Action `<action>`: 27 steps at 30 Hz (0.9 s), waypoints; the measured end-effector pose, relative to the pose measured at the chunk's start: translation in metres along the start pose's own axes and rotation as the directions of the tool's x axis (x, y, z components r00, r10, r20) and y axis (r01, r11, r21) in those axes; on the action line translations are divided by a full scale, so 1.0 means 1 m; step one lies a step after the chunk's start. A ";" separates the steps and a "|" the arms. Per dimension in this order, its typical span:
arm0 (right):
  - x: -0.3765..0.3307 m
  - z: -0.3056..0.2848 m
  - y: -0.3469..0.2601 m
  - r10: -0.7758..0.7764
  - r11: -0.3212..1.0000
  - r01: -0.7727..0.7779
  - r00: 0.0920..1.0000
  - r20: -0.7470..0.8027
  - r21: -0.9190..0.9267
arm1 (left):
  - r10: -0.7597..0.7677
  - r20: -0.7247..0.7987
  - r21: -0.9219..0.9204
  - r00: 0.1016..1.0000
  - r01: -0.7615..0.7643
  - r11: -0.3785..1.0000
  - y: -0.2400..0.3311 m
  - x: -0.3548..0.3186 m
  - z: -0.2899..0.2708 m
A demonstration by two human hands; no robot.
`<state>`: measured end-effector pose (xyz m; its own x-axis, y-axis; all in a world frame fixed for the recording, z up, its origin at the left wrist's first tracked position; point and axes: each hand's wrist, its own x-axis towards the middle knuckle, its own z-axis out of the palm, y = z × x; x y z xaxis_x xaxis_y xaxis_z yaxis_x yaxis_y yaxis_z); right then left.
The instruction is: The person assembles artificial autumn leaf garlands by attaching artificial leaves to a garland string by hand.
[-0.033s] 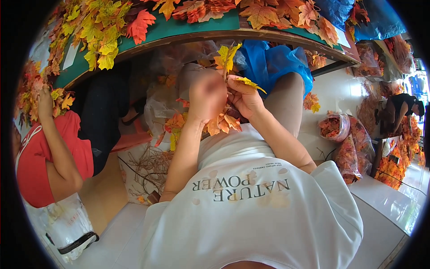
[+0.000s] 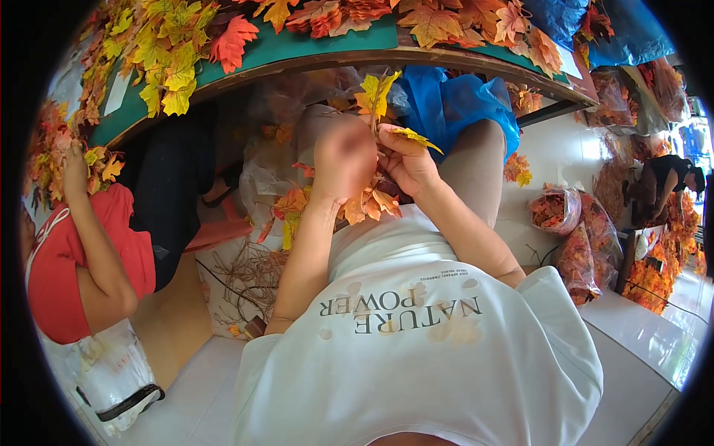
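Over my lap, my left hand (image 2: 345, 157) is closed around the thin stem of an artificial maple-leaf garland; a blur covers most of its fingers. A yellow leaf (image 2: 378, 94) stands up from the stem above my hands. My right hand (image 2: 407, 160) meets the left at the stem, thumb and fingers pinched together, with another yellow leaf (image 2: 416, 138) sticking out past its fingertips. Orange leaves (image 2: 370, 206) hang below both hands. More orange and yellow leaves (image 2: 292, 204) lie beside my left wrist.
A green-topped table (image 2: 320, 48) heaped with artificial leaves runs ahead. A blue plastic bag (image 2: 461, 104) hangs by my right knee. At left, a person in red (image 2: 89, 253) handles leaves. Bagged leaves (image 2: 576, 238) stand on the floor at right; bare twigs (image 2: 242, 279) lie at left.
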<state>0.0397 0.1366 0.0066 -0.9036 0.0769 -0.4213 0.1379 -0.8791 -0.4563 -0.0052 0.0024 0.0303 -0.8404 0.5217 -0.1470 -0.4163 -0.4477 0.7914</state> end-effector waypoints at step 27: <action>-0.003 0.002 0.001 -0.040 0.997 0.043 0.998 0.052 -0.062 | -0.013 -0.003 0.017 1.000 0.013 1.000 -0.007 0.002 -0.007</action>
<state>0.0420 0.1344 0.0089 -0.9283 0.0871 -0.3615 0.1239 -0.8442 -0.5214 -0.0063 0.0018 0.0207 -0.8360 0.5253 -0.1587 -0.4209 -0.4282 0.7997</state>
